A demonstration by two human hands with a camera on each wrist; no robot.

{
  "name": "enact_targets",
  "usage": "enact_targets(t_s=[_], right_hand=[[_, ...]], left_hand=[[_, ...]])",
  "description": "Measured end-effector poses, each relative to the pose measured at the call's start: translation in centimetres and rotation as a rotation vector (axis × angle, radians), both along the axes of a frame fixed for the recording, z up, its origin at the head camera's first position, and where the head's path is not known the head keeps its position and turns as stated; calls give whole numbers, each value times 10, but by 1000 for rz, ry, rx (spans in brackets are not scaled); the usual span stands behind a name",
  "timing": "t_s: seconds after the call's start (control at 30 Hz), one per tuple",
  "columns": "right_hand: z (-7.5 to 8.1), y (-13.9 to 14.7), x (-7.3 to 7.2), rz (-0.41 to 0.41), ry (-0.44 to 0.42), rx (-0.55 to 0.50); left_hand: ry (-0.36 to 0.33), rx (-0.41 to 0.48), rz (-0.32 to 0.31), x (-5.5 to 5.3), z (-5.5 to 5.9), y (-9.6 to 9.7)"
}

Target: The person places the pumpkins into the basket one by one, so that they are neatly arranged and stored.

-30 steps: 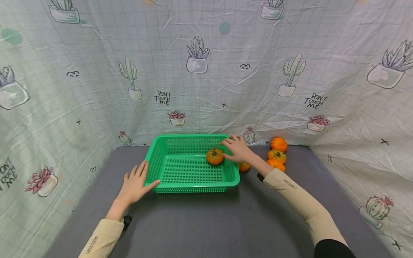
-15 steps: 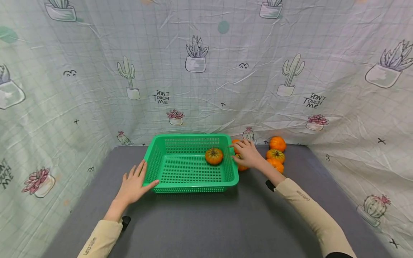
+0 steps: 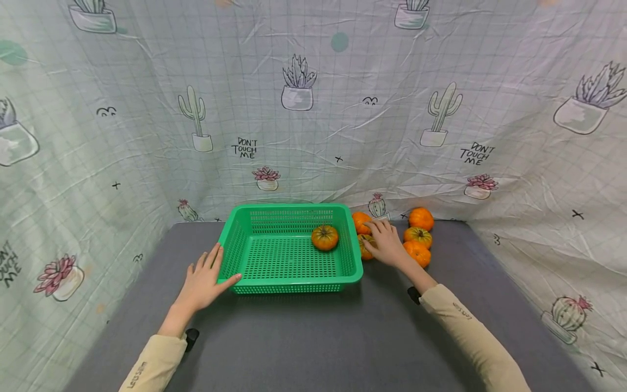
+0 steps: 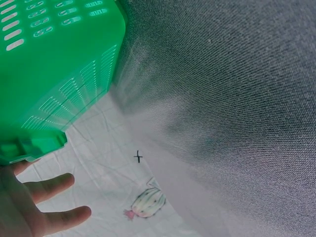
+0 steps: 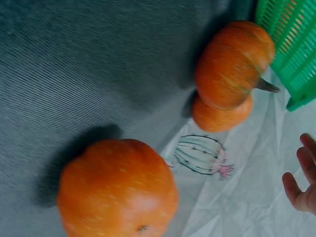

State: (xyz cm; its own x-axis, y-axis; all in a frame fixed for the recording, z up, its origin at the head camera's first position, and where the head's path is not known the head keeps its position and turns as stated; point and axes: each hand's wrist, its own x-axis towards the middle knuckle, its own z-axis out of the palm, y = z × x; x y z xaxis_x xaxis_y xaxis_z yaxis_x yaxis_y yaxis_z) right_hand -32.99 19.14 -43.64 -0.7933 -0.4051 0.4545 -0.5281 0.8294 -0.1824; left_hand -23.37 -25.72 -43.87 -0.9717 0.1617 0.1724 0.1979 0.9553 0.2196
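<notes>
A green plastic basket [image 3: 289,264] stands on the dark tabletop with one orange-green mini pumpkin [image 3: 325,238] inside, near its right wall. My left hand [image 3: 203,280] rests at the basket's front left corner, fingers spread and thumb over the rim; the left wrist view shows its fingers [image 4: 52,187] beside the rim. Just right of the basket sit an orange pumpkin [image 3: 361,221] and a striped pumpkin [image 3: 364,249]. Above them hovers my right hand [image 3: 390,247], fingers loosely bent and holding nothing; in the right wrist view its fingers [image 5: 307,163] are apart from the pumpkins.
Farther right, three more pumpkins line up: an orange one [image 3: 422,219] at the back, a striped one [image 3: 418,237], and another orange one [image 3: 417,253] in front. A printed cloth [image 3: 338,125] hangs behind and along both sides of the table [image 3: 299,337].
My right hand has moved right, from over the basket's right rim to above the two pumpkins outside it, uncovering the back one. My left hand stays at the rim.
</notes>
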Motion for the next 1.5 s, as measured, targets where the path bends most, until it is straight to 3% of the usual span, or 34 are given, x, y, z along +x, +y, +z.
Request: enact_targets(t_s=[0.23,0.43,1.5], right_hand=[[-16,7,-3,-49,-133,18],[-26,10,-7,-60,-188,48],[-37,2,-18,-78,-215,132]], left_hand=[[-5,8,-3,0,-2,-1],[4,8,-2,1,-2,-1],[-17,-7,-3,0,1,0]])
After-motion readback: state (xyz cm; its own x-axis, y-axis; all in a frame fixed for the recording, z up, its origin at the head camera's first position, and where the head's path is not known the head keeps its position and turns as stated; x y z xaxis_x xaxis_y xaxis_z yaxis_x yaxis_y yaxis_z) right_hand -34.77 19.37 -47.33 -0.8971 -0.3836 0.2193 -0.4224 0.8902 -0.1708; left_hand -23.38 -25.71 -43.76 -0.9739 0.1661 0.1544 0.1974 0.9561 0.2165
